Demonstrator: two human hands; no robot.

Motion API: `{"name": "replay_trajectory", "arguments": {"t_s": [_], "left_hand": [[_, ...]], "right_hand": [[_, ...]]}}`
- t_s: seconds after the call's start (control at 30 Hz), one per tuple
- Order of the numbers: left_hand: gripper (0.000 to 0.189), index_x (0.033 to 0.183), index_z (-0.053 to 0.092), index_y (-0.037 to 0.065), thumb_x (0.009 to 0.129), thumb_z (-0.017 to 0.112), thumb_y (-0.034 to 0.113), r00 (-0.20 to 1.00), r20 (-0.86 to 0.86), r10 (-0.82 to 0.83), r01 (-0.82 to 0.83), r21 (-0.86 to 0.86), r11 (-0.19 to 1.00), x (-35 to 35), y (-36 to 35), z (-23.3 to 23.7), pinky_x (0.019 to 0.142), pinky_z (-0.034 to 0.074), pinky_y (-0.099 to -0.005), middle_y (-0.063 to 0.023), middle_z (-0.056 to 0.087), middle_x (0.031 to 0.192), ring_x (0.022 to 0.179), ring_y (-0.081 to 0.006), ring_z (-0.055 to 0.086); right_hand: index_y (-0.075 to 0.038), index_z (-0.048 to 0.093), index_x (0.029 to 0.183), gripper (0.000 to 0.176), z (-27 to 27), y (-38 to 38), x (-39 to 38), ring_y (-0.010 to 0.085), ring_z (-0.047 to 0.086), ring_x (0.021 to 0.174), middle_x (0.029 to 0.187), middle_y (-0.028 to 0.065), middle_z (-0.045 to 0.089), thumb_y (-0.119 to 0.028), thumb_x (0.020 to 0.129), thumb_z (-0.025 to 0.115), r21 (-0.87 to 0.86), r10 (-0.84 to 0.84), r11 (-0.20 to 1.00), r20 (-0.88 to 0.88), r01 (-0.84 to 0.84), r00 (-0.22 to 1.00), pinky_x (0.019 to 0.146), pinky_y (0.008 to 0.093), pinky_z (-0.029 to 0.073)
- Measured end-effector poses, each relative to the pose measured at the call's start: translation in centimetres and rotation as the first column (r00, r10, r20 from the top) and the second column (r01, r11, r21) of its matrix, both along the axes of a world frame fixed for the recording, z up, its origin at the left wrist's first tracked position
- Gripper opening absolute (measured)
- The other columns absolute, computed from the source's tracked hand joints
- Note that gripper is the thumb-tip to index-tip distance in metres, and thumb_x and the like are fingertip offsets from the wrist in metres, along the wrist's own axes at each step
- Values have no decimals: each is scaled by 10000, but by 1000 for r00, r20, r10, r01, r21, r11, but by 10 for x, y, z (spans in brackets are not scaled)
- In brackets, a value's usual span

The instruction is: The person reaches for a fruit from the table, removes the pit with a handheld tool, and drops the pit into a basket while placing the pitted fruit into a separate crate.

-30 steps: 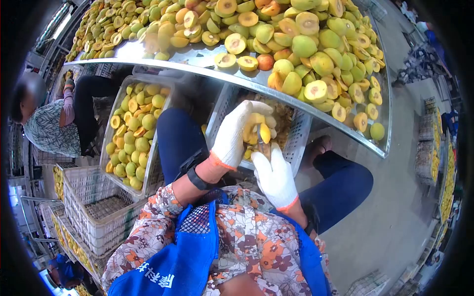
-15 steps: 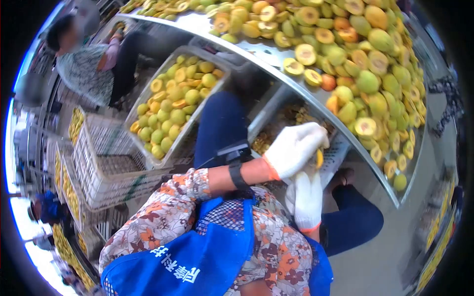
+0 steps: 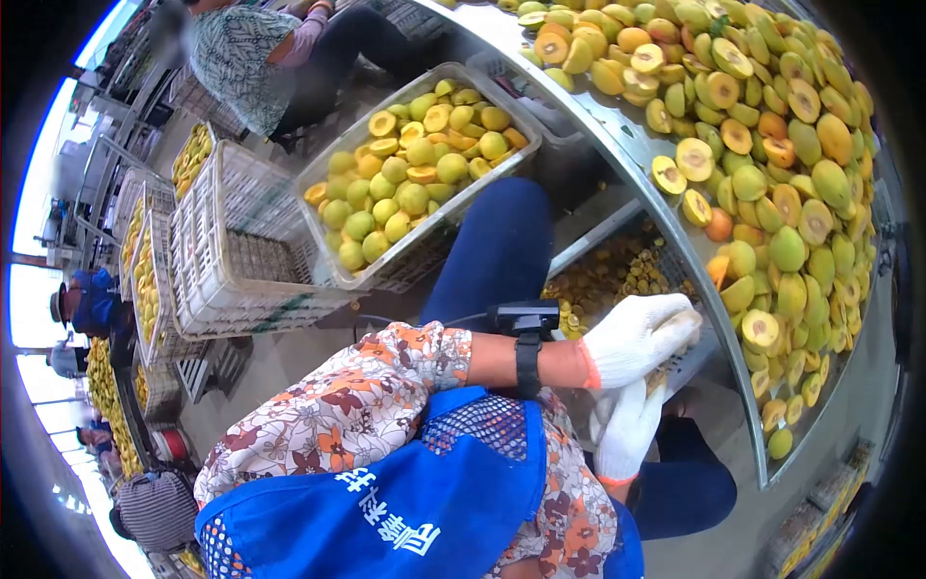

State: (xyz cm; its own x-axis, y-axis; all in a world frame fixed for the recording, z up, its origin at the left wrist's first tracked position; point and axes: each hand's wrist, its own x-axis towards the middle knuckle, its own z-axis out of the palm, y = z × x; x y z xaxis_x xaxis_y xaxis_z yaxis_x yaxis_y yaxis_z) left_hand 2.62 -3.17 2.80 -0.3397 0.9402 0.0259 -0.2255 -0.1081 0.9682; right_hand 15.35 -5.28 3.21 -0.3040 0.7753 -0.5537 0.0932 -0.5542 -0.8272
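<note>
My left hand, in a white knit glove, is closed with its fingers curled, just above and against my right hand. The right hand, gloved alike, has its fingers drawn together toward the left fingertips. A small tan-brown bit shows between the two hands, too small to name. Beside them runs the metal edge of a table heaped with yellow-green stone fruit, many cut in half. Under the table edge, near my left hand, lies a bin of small brownish-yellow pieces.
A white crate of whole and halved fruit stands beyond my left knee. Left of it are stacked white plastic crates. A co-worker in a patterned top sits at the upper left. Other people and fruit-filled crates are farther left.
The view has turned, so most things sit farther right or lower. A yellow fruit piece showed between my gloved hands before; now it is out of sight. The hands stay together.
</note>
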Motion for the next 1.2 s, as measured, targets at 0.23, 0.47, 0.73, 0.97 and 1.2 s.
{"name": "replay_trajectory", "arguments": {"t_s": [0.23, 0.47, 0.73, 0.97, 1.2], "left_hand": [[364, 968, 658, 20, 1040, 529, 353, 965, 73, -252, 262, -206, 943, -21, 14, -2, 702, 515, -296, -48, 649, 797, 712, -116, 606], [242, 1073, 648, 48, 997, 596, 272, 932, -360, 39, -9, 84, 996, -6, 14, -20, 803, 531, -342, -93, 690, 951, 857, -178, 658], [266, 997, 691, 51, 997, 594, 298, 894, -424, -146, 109, -109, 988, -18, 17, -27, 718, 528, -313, -55, 695, 849, 750, -131, 632], [320, 906, 695, 12, 1005, 561, 286, 911, 270, -312, 325, -2, 946, -21, 11, -41, 730, 516, -318, -45, 678, 829, 759, -145, 627], [371, 954, 699, 10, 1013, 565, 351, 871, 73, -486, 451, 272, 850, -41, 28, -40, 771, 521, -304, -65, 689, 861, 818, -146, 635]], "right_hand": [[-164, 433, 1400, 380, -7, 8, 15, 69, 343, 446, 644, -30, 398, -326, 1061, 489, -145, 80, 984, -147, -102, 986, 352, 229, 242], [-157, 465, 1193, 230, -4, 10, 1, 87, 261, 368, 584, -22, 354, -355, 1077, 445, -75, -12, 997, -97, 5, 995, 338, 242, 227], [-138, 494, 929, 381, -11, 9, 24, 102, 270, 350, 552, -33, 350, -477, 1078, 405, -322, 45, 932, -350, -165, 936, 354, 268, 222], [-121, 479, 914, 438, -26, 17, 37, 92, 308, 331, 514, -37, 340, -504, 1081, 350, -534, -92, 715, -712, -451, 696, 359, 267, 247], [-105, 441, 1175, 413, -31, 22, 34, 67, 329, 347, 528, -43, 346, -494, 1092, 330, -287, -17, 680, -926, -675, 378, 365, 253, 256]]}}
